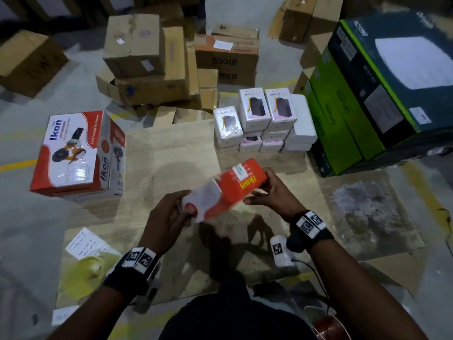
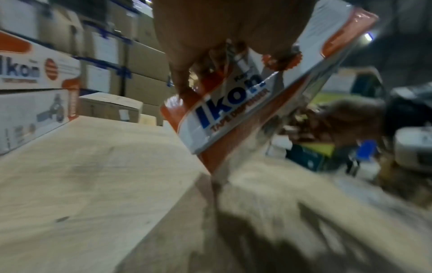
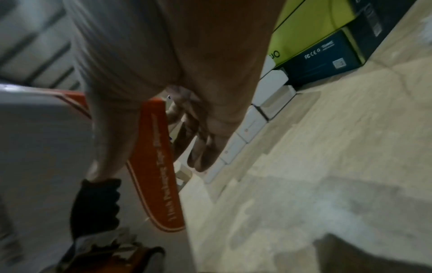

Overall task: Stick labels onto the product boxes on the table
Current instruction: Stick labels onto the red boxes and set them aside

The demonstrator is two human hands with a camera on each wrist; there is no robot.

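A person's left hand [image 1: 169,214] and right hand [image 1: 272,192] each grip an end of an orange Ikon tape-dispenser box [image 1: 230,190], held tilted above the wooden counter [image 1: 171,148]. It appears to be being turned for labelling; next, a label from the sheet [image 1: 85,244] needs a flat face. One larger Ikon carton [image 1: 73,153] sits left; about ten white boxes [image 1: 264,121] are stacked behind.

Held box [image 1: 235,186] orange-white; small boxes [image 1: 263,119] white; big boxes [image 1: 348,104] green-black.
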